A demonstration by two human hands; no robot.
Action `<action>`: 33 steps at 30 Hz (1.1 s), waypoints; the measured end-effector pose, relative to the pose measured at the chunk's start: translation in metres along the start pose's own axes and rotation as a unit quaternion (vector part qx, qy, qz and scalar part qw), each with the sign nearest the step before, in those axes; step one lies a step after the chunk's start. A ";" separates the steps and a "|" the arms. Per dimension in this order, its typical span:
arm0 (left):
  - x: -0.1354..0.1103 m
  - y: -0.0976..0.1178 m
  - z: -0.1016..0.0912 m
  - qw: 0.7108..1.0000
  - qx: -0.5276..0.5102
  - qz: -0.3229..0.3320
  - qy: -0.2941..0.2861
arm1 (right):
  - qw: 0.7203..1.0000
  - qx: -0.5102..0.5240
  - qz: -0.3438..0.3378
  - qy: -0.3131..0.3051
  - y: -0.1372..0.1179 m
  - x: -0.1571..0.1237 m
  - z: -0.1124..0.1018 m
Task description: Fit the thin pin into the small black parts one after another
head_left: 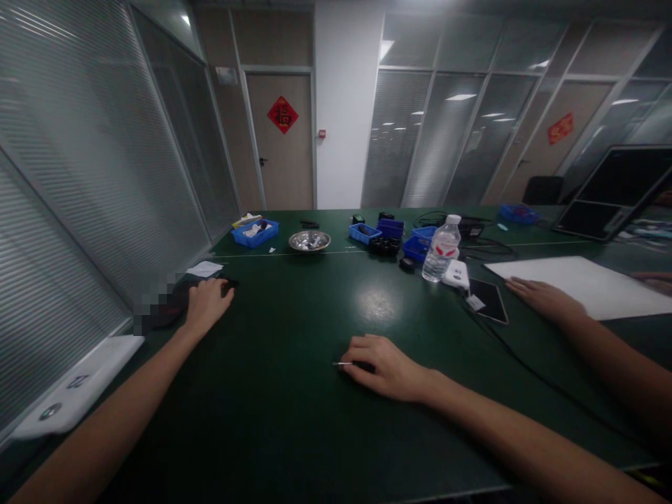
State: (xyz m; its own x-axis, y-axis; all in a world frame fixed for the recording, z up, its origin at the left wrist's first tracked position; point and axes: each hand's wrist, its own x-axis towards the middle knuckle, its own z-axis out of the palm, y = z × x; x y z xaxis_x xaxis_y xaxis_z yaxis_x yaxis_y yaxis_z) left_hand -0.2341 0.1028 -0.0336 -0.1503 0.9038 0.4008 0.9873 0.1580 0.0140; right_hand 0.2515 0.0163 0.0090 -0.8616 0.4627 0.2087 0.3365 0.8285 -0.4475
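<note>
My left hand (207,302) lies far out to the left on the dark green table (294,420), fingers curled over a black object (229,283) whose shape I cannot make out. Nearer the middle, my right hand (387,365) rests on the tabletop, its fingers closed round a thin dark tool (351,364). The tool's small metal tip pokes out to the left, flat against the table.
Another person's hand (543,297) and forearm lie at the right beside a black phone (489,299), a cable and a white sheet (582,283). Further back stand a water bottle (442,249), blue bins (255,233), a metal bowl (309,241). A white device (78,381) sits at the left edge.
</note>
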 end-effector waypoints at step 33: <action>0.009 -0.017 -0.015 0.982 -0.126 -0.085 -0.110 | 1.000 0.000 0.003 0.001 0.000 0.000 0.000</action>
State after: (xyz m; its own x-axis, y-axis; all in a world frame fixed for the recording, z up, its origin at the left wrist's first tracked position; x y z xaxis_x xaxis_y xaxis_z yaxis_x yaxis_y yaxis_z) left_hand -0.2518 0.1025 -0.0164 -0.2948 0.9410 0.1664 0.9237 0.2360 0.3019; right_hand 0.2511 0.0159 0.0088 -0.8587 0.4684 0.2077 0.3418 0.8256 -0.4490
